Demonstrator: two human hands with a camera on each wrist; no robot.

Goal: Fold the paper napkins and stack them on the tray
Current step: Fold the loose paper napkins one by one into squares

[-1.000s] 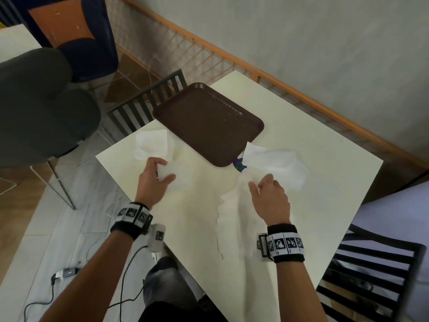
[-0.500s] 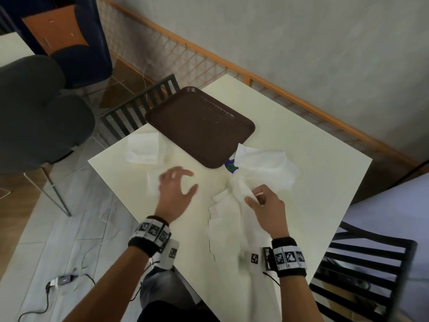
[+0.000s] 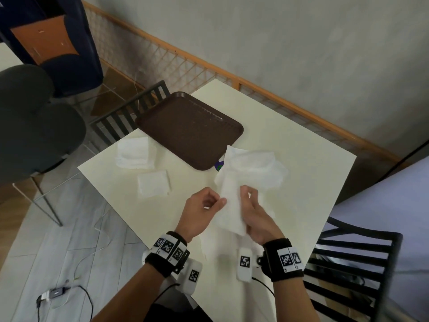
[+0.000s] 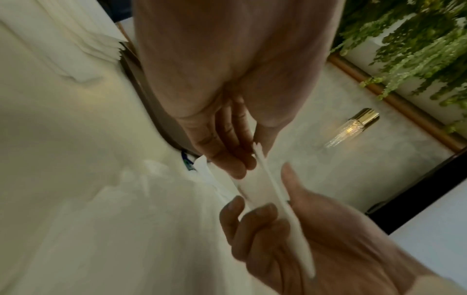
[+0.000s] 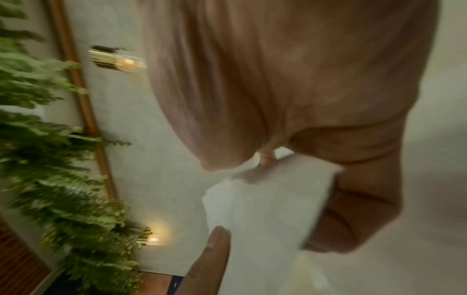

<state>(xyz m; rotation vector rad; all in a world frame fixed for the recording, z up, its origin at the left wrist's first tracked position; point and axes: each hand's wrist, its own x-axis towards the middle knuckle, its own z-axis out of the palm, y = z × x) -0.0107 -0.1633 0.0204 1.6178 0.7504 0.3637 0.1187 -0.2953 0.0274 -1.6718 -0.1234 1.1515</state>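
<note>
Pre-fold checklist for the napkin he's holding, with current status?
1. Both hands on the held napkin: ok. Left hand pinches its left edge, right hand grips its right side.
2. Napkin lifted clear of the loose pile: cannot tell; its top edge overlaps the pile in the head view.
3. Single sheet picked: cannot tell; the left wrist view shows it edge-on and blurred.
4. Tray free for stacking: ok, nothing lies on it.
5. Folded napkins on the tray: not ok; the small napkin and the stack sit on the table.
</note>
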